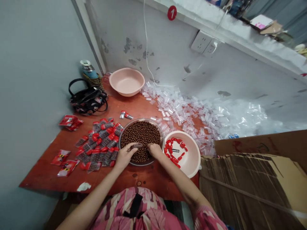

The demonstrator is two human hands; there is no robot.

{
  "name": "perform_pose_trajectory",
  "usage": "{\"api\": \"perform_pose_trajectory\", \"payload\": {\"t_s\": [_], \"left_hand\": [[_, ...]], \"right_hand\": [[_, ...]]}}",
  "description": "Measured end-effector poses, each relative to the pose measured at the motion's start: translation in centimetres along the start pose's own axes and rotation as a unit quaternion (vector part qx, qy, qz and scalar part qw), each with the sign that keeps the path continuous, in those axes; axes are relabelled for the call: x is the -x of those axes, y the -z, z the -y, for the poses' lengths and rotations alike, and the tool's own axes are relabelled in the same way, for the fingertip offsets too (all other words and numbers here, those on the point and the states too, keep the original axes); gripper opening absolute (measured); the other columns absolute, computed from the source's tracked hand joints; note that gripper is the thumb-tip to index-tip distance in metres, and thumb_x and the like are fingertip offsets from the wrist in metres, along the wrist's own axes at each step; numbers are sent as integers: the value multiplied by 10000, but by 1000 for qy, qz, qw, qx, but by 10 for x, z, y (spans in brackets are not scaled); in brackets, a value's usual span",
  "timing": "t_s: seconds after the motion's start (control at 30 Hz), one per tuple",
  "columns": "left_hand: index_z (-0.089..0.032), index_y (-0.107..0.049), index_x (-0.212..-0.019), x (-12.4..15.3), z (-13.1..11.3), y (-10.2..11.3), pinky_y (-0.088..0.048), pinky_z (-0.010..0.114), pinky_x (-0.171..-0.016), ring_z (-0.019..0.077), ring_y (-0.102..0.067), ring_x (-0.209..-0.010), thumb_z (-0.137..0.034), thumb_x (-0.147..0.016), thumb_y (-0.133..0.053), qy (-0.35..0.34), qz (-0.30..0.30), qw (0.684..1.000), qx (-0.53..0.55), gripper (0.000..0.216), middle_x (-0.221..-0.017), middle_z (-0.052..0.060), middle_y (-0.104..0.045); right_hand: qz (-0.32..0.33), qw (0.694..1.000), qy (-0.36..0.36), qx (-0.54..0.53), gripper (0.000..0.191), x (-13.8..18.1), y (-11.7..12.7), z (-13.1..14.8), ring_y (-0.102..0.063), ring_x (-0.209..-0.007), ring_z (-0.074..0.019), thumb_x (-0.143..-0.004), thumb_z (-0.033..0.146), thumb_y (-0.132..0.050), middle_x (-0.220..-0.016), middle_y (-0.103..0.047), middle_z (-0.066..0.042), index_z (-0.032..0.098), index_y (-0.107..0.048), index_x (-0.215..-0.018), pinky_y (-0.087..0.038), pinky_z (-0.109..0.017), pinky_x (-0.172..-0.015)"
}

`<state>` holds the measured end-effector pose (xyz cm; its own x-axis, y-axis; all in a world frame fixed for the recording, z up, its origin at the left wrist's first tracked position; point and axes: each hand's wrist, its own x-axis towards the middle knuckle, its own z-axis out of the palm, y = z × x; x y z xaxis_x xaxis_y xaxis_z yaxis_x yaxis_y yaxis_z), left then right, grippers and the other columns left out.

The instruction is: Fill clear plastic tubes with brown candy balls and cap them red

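Note:
A round bowl (122,128) full of small brown balls (141,132) stands in front of me on the red-brown table. My left hand (125,156) is at the bowl's near left, its fingers closed round a small clear plastic container (136,145) held over the balls. On the near right side, my right hand (154,150) dips its curled fingertips into the balls; what they pinch, if anything, is hidden. Left of the bowl lies a pile of filled clear containers with red caps (102,143). To the right, a pale pink basin (195,153) holds loose red caps (173,150).
Many empty clear containers (177,107) spread along the wall. An empty pink basin (127,81), a black handbag (88,102) and a flask (89,69) stand at the back left. Red packets (68,167) lie near the left edge. Stacked flat cardboard (240,188) is at right.

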<state>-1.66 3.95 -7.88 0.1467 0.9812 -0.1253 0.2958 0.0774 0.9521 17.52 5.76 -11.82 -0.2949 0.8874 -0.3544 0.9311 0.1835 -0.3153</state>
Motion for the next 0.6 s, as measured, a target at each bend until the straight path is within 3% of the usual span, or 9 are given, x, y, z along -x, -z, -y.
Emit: {"api": "perform_pose_trajectory", "payload": {"t_s": [0.1, 0.17, 0.3, 0.37, 0.47, 0.6], "left_hand": [[-154, -561, -1005, 0, 9, -4, -439, 334, -808, 187, -578, -860, -330, -733, -527, 40, -2, 995, 86, 326, -976, 69, -627], [-147, -558, -1009, 0, 13, -7, -430, 348, -825, 193, -574, -876, -327, -717, -544, 48, -1, 992, 114, 344, -981, 75, -625], [-158, -580, -979, 1, 15, -14, -409, 377, -863, 206, -569, -901, -318, -690, -568, 43, 11, 991, 130, 331, -988, 70, -626], [-159, -591, -959, 2, 12, -18, -412, 377, -863, 207, -571, -895, -317, -680, -579, 37, 21, 990, 134, 321, -969, 66, -631], [-150, -594, -954, 4, 9, -24, -439, 367, -828, 206, -579, -871, -328, -661, -602, 45, 27, 988, 143, 343, -943, 68, -634], [-154, -588, -991, 3, 9, -30, -458, 360, -813, 212, -582, -883, -343, -646, -628, 65, 43, 983, 169, 395, -971, 75, -631]], "right_hand": [[-16, 1000, -4, -24, 171, 5, 9, -2, -580, -815, -142, -818, 227, -422, -889, -631, -53, 180, -577, -873, -417, -232, -712], [-69, 992, -5, -102, 204, 11, 21, 1, -573, -828, -123, -836, 289, -405, -908, -628, -26, 195, -571, -908, -418, -218, -730], [-212, 912, 44, -349, 220, 26, 51, 19, -567, -825, -130, -805, 345, -460, -884, -631, -14, 211, -602, -906, -425, -245, -761], [-222, 889, 79, -393, 195, 32, 63, 31, -563, -817, -132, -782, 334, -501, -857, -634, -9, 225, -627, -884, -422, -255, -771], [-213, 878, 99, -418, 189, 40, 71, 46, -559, -821, -126, -773, 327, -519, -854, -638, -2, 242, -638, -893, -417, -257, -789], [-227, 853, 51, -468, 222, 53, 67, 39, -562, -857, -129, -786, 337, -488, -909, -635, -2, 238, -621, -935, -425, -260, -799]]}}
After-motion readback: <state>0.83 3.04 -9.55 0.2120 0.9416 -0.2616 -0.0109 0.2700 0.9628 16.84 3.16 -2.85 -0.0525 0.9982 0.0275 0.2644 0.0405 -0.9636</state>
